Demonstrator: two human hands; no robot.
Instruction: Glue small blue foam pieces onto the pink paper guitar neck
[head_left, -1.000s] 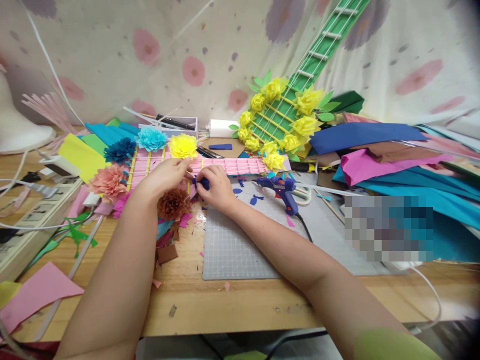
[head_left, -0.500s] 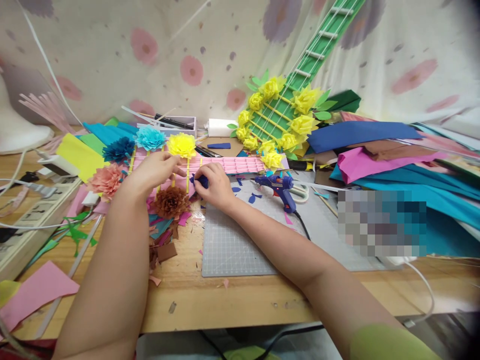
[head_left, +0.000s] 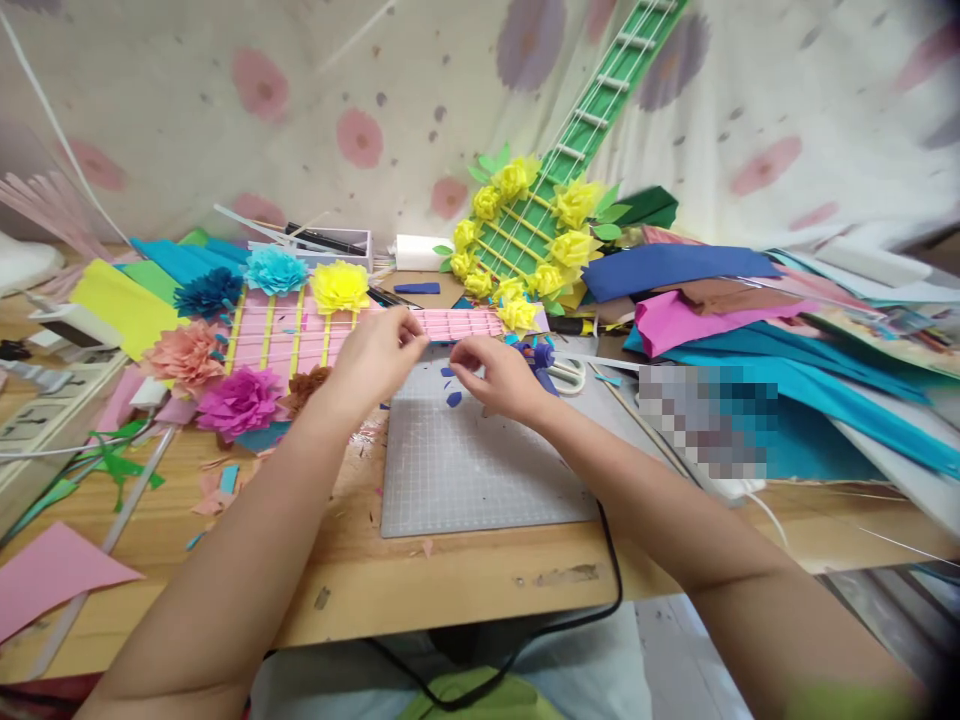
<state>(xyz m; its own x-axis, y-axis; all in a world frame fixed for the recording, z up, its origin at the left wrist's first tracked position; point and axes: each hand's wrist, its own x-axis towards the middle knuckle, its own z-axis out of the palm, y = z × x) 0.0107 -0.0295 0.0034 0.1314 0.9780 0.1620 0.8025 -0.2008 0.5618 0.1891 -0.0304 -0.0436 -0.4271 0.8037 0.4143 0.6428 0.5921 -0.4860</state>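
Observation:
A pink paper guitar (head_left: pixel 285 330) lies flat on the desk, ringed by paper flowers: yellow (head_left: pixel 339 285), cyan (head_left: pixel 274 270), peach (head_left: pixel 184 355), magenta (head_left: pixel 240 400) and brown (head_left: pixel 307 385). Its pink neck (head_left: pixel 472 322) runs to the right. My left hand (head_left: pixel 379 355) is curled, with its fingertips pinched together at the neck's near edge. My right hand (head_left: pixel 499 378) is close beside it over the grey cutting mat (head_left: pixel 465 470), thumb and forefinger pinched. What either pinch holds is too small to make out. Small dark blue paper bits (head_left: pixel 454 398) lie on the mat under the hands.
A blue glue gun (head_left: pixel 544 355) and scissors (head_left: pixel 568 375) lie just behind my right hand, and the gun's black cord (head_left: pixel 611 560) drops over the desk's front edge. A green guitar with yellow flowers (head_left: pixel 525 230) leans at the back. Paper sheets (head_left: pixel 675 270) pile up on the right, and a power strip (head_left: pixel 30 420) sits on the left.
Both hands moved right, from beside the brown flower to the pink neck. The dark blue piece is no longer in my right hand. The view has shifted.

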